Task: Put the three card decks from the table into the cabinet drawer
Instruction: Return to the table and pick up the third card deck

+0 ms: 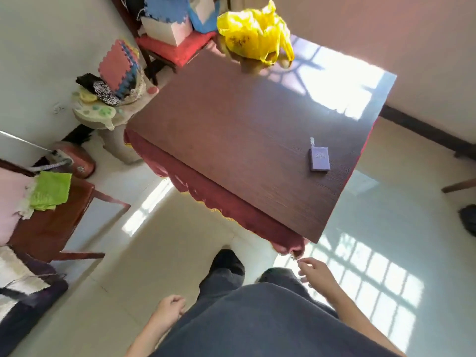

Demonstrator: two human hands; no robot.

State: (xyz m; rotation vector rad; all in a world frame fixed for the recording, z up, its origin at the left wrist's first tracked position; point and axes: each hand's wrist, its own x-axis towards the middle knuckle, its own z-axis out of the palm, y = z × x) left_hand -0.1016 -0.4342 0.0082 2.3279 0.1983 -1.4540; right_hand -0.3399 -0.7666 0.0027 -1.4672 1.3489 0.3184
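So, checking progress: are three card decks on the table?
No, only one purple card deck lies on the table, beside a yellow bag.

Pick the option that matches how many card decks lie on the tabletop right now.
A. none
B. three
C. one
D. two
C: a single purple card deck lies on the dark wooden table, toward its right side; the only other thing on the tabletop is a yellow plastic bag at the far edge. Both the left hand and the right hand are empty.
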